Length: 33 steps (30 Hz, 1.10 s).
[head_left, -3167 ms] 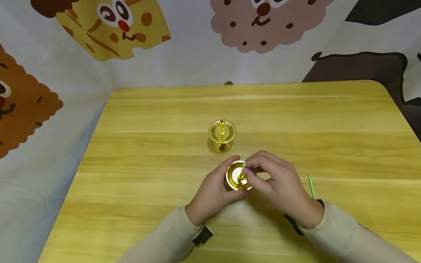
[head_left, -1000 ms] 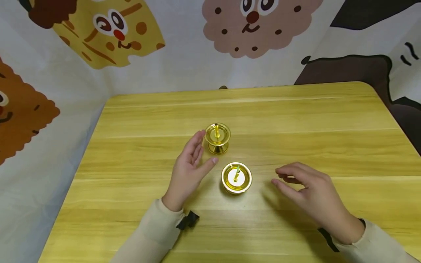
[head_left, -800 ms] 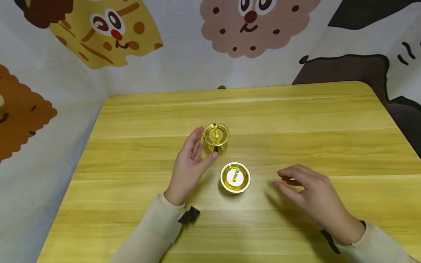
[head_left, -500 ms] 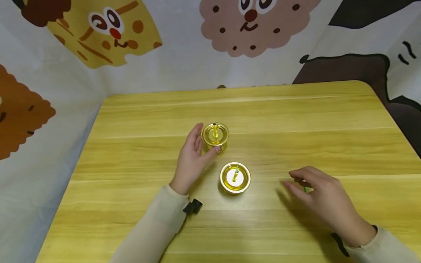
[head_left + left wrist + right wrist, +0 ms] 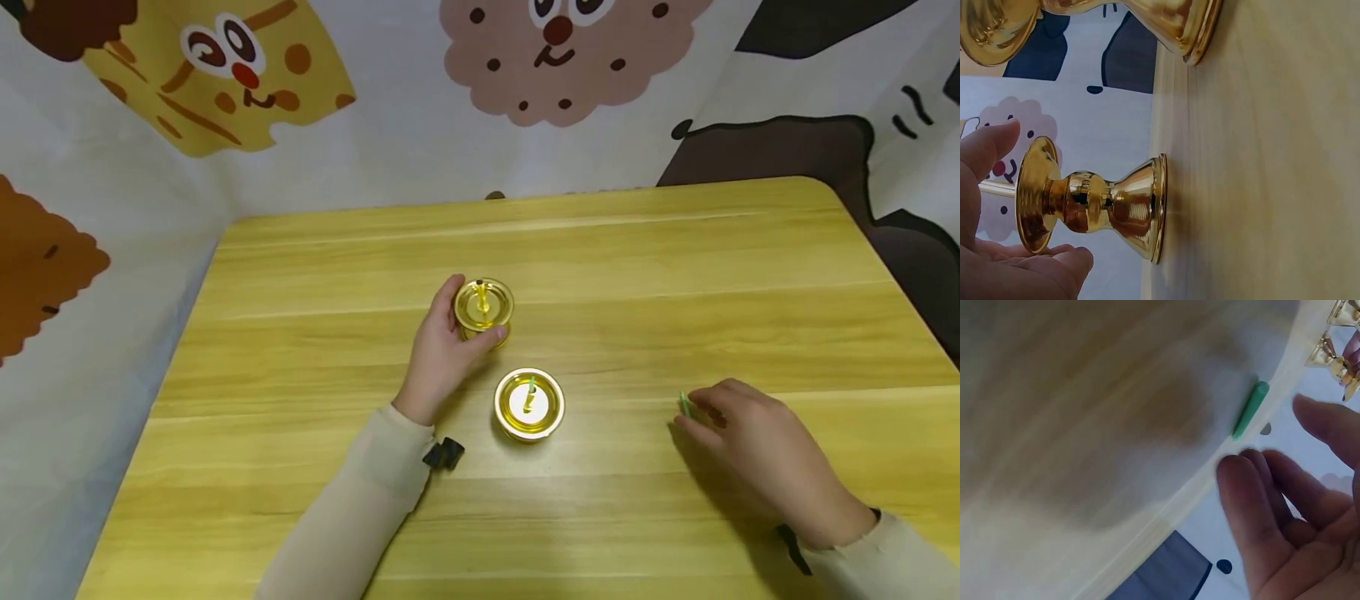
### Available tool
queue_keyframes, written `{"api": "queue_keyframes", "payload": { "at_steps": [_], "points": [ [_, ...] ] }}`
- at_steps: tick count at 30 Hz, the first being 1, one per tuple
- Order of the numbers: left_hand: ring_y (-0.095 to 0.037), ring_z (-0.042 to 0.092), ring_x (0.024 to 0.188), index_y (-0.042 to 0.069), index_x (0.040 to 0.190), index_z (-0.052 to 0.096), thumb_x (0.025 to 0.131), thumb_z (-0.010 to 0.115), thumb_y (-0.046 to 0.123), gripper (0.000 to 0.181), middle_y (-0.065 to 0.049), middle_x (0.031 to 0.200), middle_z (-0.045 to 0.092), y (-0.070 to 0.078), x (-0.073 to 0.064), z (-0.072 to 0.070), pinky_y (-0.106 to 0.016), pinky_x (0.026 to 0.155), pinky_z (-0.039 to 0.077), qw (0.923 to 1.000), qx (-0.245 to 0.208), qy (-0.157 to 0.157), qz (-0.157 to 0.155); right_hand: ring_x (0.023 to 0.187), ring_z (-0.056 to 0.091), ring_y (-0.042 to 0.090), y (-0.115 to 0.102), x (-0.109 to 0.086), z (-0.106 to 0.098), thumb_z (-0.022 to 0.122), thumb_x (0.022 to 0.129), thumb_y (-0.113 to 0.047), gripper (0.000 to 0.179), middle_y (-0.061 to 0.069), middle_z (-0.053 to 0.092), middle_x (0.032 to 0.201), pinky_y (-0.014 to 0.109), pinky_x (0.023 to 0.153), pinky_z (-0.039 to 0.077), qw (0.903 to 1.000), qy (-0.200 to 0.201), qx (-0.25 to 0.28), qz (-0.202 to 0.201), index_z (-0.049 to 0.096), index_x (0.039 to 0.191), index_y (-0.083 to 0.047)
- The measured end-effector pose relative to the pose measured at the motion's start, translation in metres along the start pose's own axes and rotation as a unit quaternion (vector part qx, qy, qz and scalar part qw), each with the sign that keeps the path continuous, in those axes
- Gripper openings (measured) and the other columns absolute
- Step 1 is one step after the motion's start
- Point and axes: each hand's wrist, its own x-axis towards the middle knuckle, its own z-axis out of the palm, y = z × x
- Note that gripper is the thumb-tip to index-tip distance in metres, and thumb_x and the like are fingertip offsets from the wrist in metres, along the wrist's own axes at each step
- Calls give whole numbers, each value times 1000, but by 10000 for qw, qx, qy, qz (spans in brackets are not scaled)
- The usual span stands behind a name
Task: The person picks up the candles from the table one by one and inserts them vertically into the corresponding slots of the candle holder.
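Note:
Two shiny gold candle holders, each with a dish and a central tube, stand upright on the table. My left hand [image 5: 442,354] is spread around the back candle holder [image 5: 483,304], thumb over its near rim. In the left wrist view, that candle holder [image 5: 1088,203] has its dish between thumb and fingers, with the thumb tip apart from the rim. A pale green tip shows in the tube of the front candle holder [image 5: 528,407]. On the right, the fingertips of my right hand [image 5: 765,437] are close beside a slim green stick [image 5: 1250,411], with a gap between thumb and fingers.
A pale wooden table [image 5: 615,283] carries everything, its far edge meeting a white cloth [image 5: 390,150] printed with cartoon biscuits. The front candle holder stands between the two hands, near the left forearm.
Both hands have left the front candle holder; the green tip stays in its tube. The left has moved up around the back candle holder, the right across to the green stick.

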Motion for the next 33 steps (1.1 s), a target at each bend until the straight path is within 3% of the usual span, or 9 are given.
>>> {"api": "queue_keyframes", "payload": {
  "at_steps": [4, 8, 15, 23, 28, 33],
  "points": [
    [-17, 29, 147, 4, 158, 22, 86, 81, 11, 94, -12, 164, 23, 0, 1, -1, -30, 118, 26, 9999, 145, 23, -39, 64, 53, 10, 2, 4, 0, 79, 87, -24, 15, -6, 61, 75, 37, 59, 50, 9968, -745, -130, 258, 73, 84, -10],
    [-20, 34, 145, 5, 158, 24, 86, 81, 12, 92, -13, 161, 29, 0, 0, -1, -31, 117, 29, 9993, 351, 47, -88, 61, 51, 11, 2, 9, -1, 77, 89, -19, 16, -6, 57, 70, 37, 57, 49, 9945, -987, -214, 268, 69, 76, -14],
    [-20, 41, 141, 4, 157, 27, 87, 80, 11, 88, -13, 156, 39, 0, 0, 0, -32, 116, 32, 9988, 484, 65, -70, 59, 50, 8, -1, 18, -4, 72, 92, -14, 16, -8, 57, 67, 33, 57, 45, 9870, -1544, -278, 344, 71, 76, -17],
    [-20, 46, 137, 3, 155, 30, 87, 79, 10, 84, -13, 149, 48, -1, 2, 0, -34, 115, 35, 9983, 569, -4, 127, 56, 39, 12, 1, 24, -4, 67, 97, -17, 31, -5, 41, 59, 30, 56, 35, 9801, -1937, -27, 444, 55, 68, -18],
    [-20, 47, 136, 4, 155, 31, 88, 79, 11, 83, -12, 148, 49, -1, 3, 0, -34, 114, 36, 9977, 658, -14, 139, 59, 44, 10, -2, 27, -3, 69, 95, -18, 17, -8, 53, 66, 28, 54, 38, 9822, -1803, 265, 465, 64, 79, -14],
    [-20, 46, 137, 3, 155, 30, 87, 80, 11, 85, -13, 149, 48, -2, 3, -2, -34, 115, 35, 9974, 712, 39, 77, 64, 55, 6, -13, 32, -3, 74, 91, -16, 6, -10, 64, 73, 26, 56, 47, 9913, -1187, 515, 227, 71, 87, -13]
  ]
}}
